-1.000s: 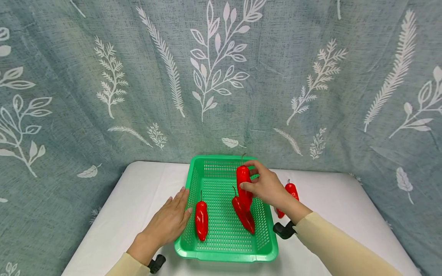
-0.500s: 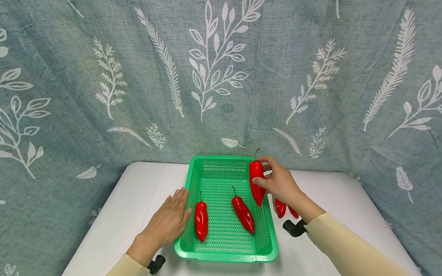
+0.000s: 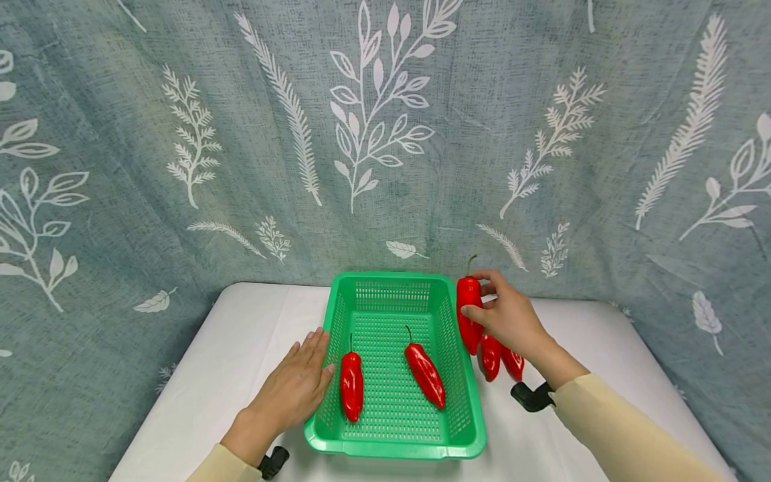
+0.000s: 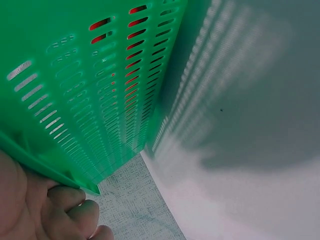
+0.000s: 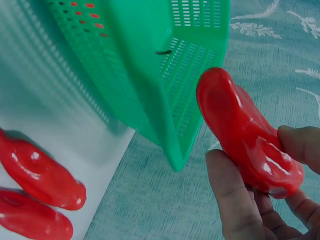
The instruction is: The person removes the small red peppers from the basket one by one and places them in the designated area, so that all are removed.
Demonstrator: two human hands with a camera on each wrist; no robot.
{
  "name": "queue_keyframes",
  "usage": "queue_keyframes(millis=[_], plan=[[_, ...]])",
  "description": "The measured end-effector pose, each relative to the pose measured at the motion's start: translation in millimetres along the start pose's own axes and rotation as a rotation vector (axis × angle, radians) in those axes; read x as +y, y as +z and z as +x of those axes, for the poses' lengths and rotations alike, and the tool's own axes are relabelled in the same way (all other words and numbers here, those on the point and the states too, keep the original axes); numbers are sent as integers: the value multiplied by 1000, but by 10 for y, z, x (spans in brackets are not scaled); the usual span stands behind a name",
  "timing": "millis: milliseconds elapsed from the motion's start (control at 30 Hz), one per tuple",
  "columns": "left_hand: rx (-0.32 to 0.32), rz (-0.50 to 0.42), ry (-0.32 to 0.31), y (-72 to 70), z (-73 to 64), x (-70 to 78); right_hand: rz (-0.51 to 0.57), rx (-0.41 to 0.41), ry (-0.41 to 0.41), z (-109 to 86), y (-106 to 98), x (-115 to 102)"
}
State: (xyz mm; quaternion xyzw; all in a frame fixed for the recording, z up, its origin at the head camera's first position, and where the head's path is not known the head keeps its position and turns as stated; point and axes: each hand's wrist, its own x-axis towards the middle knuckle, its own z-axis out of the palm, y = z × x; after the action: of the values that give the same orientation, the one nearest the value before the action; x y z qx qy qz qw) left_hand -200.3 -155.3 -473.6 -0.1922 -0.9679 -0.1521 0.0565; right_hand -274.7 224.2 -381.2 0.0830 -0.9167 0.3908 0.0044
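Observation:
My right hand (image 3: 510, 313) pinches a glossy red chili pepper (image 3: 468, 311) between thumb and fingers, its green stem pointing up. The pepper overlaps the right rim of a green plastic basket (image 3: 394, 450) in the head view; in the right wrist view it shows outside that rim. On the basket's left rim rests my left hand (image 3: 295, 381), fingers straight. Inside the basket lie two red peppers, one pepper (image 3: 352, 387) at the left and another pepper (image 3: 425, 376) right of the middle.
Beside the basket's right wall, two more red peppers lie on the white table (image 3: 253, 314): a nearer pepper (image 5: 42, 172) and a second pepper (image 5: 32, 215). Behind the table hangs a grey-green curtain (image 3: 241, 167) with white leaf prints.
My right hand has carried its pepper rightward from above the basket's inside to the right rim. Two peppers on the table now show below it. My left hand stays put.

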Motion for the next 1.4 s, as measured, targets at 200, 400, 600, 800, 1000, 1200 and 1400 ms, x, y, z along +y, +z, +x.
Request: queue_keyframes(millis=[200,400,600,800,1000,1200,1400], plan=[[7,-6,5,3,-2,-4,26,6,13,-15,-77,56],[5,-10,2,0,-4,-1,30,12,30,-33,-142,120],[6,-5,-1,3,-3,-2,-2,23,48,-50,-219,208],[3,-1,-5,15,-5,-9,-43,53,60,-58,-281,342],[-1,-5,-7,25,-5,-14,-57,65,72,-70,-336,493],[-3,-5,-8,20,-9,-11,-91,72,87,-87,-371,650],[-2,-6,-7,20,-8,-6,-122,83,144,-105,-389,841]])
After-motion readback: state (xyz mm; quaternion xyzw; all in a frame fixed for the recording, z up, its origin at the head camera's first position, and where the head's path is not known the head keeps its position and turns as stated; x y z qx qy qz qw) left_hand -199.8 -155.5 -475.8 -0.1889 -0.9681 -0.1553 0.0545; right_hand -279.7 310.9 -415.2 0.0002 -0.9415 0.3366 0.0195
